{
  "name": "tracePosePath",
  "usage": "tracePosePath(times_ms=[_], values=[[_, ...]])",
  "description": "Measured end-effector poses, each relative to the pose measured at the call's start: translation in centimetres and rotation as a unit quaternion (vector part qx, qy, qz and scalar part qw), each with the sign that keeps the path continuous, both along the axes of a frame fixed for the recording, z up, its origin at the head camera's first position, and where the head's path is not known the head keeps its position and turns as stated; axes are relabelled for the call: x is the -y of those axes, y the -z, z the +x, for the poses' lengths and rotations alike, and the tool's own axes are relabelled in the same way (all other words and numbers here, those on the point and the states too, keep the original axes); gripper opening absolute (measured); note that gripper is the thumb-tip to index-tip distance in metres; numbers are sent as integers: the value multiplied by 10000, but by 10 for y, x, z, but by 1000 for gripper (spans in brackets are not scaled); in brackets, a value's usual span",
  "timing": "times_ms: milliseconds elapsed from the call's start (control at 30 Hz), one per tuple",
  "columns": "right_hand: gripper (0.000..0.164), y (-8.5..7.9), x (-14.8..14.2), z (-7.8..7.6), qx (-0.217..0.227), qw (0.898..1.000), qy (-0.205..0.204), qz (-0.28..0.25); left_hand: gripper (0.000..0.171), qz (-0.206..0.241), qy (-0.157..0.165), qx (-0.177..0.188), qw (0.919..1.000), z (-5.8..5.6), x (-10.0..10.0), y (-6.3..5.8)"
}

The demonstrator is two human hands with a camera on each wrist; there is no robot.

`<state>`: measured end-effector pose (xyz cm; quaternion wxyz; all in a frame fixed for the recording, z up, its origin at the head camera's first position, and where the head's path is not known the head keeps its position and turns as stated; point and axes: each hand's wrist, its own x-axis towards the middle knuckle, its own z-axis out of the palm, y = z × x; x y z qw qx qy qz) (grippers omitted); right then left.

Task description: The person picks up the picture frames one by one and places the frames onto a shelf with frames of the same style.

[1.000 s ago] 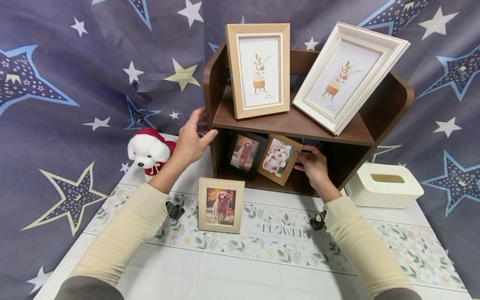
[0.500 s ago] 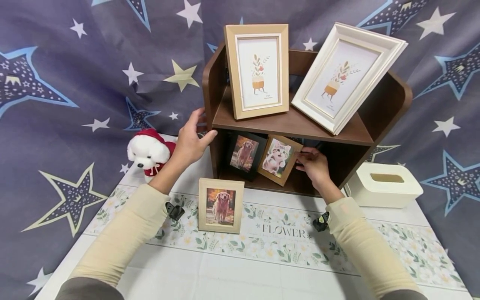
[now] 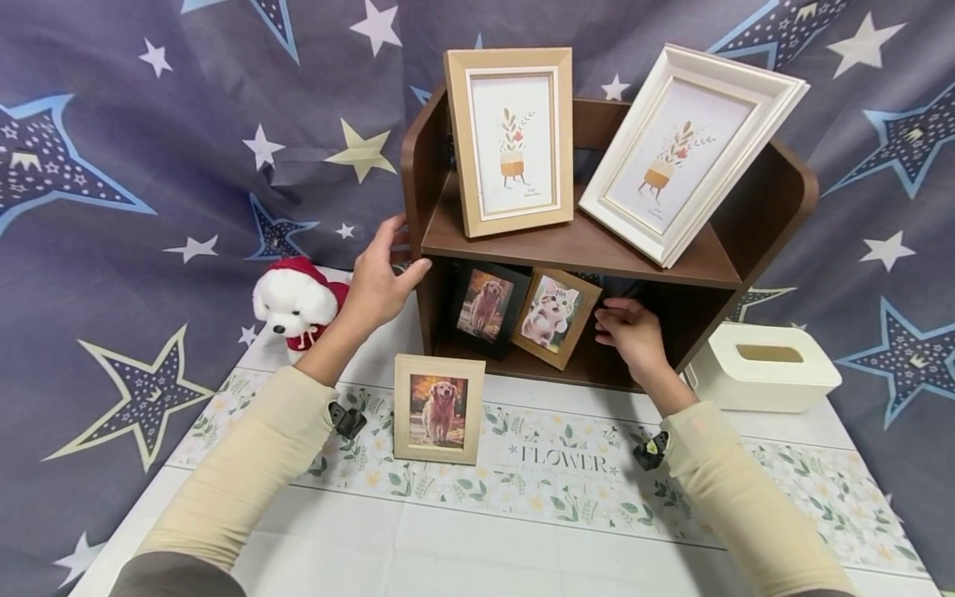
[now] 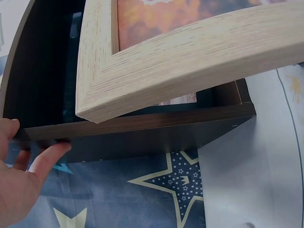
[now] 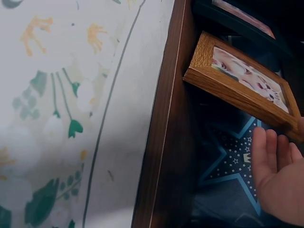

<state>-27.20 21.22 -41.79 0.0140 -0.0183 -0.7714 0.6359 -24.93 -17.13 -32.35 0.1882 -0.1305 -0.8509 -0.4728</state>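
Starry cloth (image 3: 194,215) behind white table (image 3: 418,531)

Looks like a home-style corner, brown shelf (image 3: 589,249) holding picture frames (image 3: 555,319) between left fingers (image 3: 386,235) and right fingers (image 3: 625,308), plush dog (image 3: 294,300) left of the left fingers, tissue box (image 3: 768,380) right of the right fingers, flowered tablecloth (image 3: 515,497) below, star-printed cloth (image 3: 224,356) behind both.

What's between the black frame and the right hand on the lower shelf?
In the head view, the brown kitten frame sits between the black frame and right hand.
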Motion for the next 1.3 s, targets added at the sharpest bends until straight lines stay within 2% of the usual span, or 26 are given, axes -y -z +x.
tracePosePath(times_ms=[367,500,667,1133,1300], values=[[40,2,1,17,-35,9996,-223,-162,65,23,-3,83,10000,2,0,-1],[45,2,3,21,-58,9992,-282,-279,65,12,-8,70,10000,2,0,-1],[44,1,9,27,-66,9986,-351,-395,65,9,-1,102,9999,3,0,-2],[43,6,25,41,242,9964,-504,-637,64,-45,-31,122,9999,3,0,-3],[42,5,31,47,212,9958,-634,-623,64,-69,-54,154,9998,3,-1,-3]])
